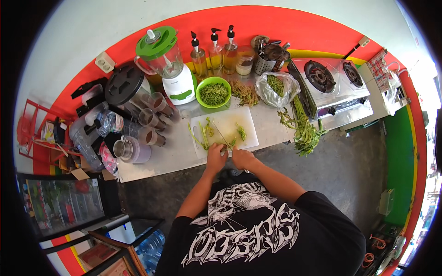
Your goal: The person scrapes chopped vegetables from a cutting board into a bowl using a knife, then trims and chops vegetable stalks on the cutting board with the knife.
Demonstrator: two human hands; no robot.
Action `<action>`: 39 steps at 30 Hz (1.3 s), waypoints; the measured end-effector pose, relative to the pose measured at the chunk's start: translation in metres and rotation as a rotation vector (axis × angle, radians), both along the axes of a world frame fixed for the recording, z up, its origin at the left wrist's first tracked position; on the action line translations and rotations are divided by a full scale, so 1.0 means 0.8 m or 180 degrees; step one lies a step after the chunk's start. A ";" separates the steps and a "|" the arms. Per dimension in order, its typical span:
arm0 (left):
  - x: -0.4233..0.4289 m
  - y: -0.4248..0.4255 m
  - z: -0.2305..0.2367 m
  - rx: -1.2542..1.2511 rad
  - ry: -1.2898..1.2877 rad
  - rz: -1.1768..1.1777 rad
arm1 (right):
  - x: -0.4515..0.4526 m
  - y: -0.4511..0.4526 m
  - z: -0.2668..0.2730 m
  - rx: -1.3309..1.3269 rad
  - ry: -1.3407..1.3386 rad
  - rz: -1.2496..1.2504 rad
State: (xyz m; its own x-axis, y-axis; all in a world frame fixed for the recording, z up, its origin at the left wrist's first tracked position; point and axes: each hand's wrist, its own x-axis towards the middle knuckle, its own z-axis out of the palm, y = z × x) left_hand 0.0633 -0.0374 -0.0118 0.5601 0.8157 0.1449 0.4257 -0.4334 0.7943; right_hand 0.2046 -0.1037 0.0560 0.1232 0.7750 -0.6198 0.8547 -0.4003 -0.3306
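My right hand [242, 159] grips a kitchen knife [222, 135] by its handle, with the blade slanting across the white cutting board [249, 119]. Close beside it, my left hand [217, 159] presses bent fingers on a few green stalks at the board's front edge, next to the blade; the fingers partly hide them. Longer green stems [204, 136] lie on the board's left part. A small heap of chopped greens [241, 131] rests to the right of the knife. Behind the board stands a green bowl [229, 100] filled with chopped greens [213, 94].
On the steel table [169, 157] stand a blender [178, 82], several dark cups [152, 136], pump bottles [215, 53] and a metal flask [133, 150]. Root trimmings [243, 92], a plastic bag [272, 98] of greens and a leafy bunch [304, 131] lie near the gas stove [333, 89].
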 end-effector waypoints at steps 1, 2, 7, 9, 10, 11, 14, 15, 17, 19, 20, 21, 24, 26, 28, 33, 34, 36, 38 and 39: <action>0.000 0.000 -0.003 -0.0036 -0.0017 0.0062 | -0.005 -0.004 0.001 0.0066 -0.0008 -0.0011; 0.001 0.002 -0.006 -0.0127 0.0012 0.0127 | -0.008 -0.007 -0.003 0.0030 -0.0023 0.0053; 0.009 0.006 0.002 -0.0484 0.0142 0.0287 | 0.002 0.003 -0.018 0.0096 -0.0038 0.0035; 0.008 0.006 0.008 -0.0514 0.0124 0.0216 | 0.009 0.003 -0.010 0.0039 -0.0020 0.0076; 0.007 0.007 0.010 -0.0530 0.0099 0.0129 | 0.009 0.003 -0.005 -0.0004 -0.0011 0.0100; 0.004 0.007 0.010 -0.0531 0.0110 0.0134 | 0.005 0.000 -0.008 -0.0005 0.0001 0.0104; 0.001 0.004 0.003 -0.0476 0.0058 0.0049 | -0.001 -0.011 -0.022 0.0051 0.0011 0.0036; 0.000 0.001 0.002 -0.0277 0.0010 0.0084 | -0.003 -0.011 -0.026 0.0106 0.0042 -0.0022; 0.001 -0.005 0.001 -0.0098 -0.0042 0.0160 | 0.003 -0.010 -0.032 0.0138 0.0067 -0.0041; -0.001 -0.003 0.015 0.0629 -0.0068 0.0080 | 0.009 -0.002 -0.028 0.0139 0.0027 0.0048; -0.002 -0.006 0.010 0.0611 -0.0057 0.0115 | 0.010 -0.005 -0.024 0.0121 0.0035 0.0083; -0.003 -0.004 0.007 0.0278 -0.0150 0.0129 | 0.010 -0.005 -0.016 0.0074 0.0048 0.0143; -0.006 0.000 0.006 -0.0379 -0.0105 0.0177 | -0.002 -0.013 -0.024 0.0070 0.0047 0.0151; 0.001 0.004 0.014 -0.0716 0.0031 0.0180 | -0.005 -0.015 -0.042 0.0102 0.0028 0.0068; 0.003 0.005 0.014 -0.0986 -0.0052 0.0274 | -0.007 -0.006 -0.044 0.0297 0.0173 -0.0142; -0.004 -0.003 0.016 -0.0403 0.0036 0.0108 | -0.001 -0.003 -0.019 0.0052 0.0190 -0.0012; -0.004 -0.004 0.018 -0.0263 0.0066 0.0085 | -0.002 -0.008 -0.019 -0.0004 0.0216 -0.0005; -0.003 -0.006 0.019 -0.0185 0.0068 0.0129 | -0.011 -0.016 -0.029 0.0121 0.0202 -0.0056; -0.003 -0.007 0.017 -0.0121 0.0071 0.0200 | -0.010 -0.015 -0.041 0.0233 0.0189 -0.0082; -0.004 -0.006 0.015 -0.0201 0.0092 0.0183 | -0.008 -0.008 -0.041 0.0277 0.0212 -0.0086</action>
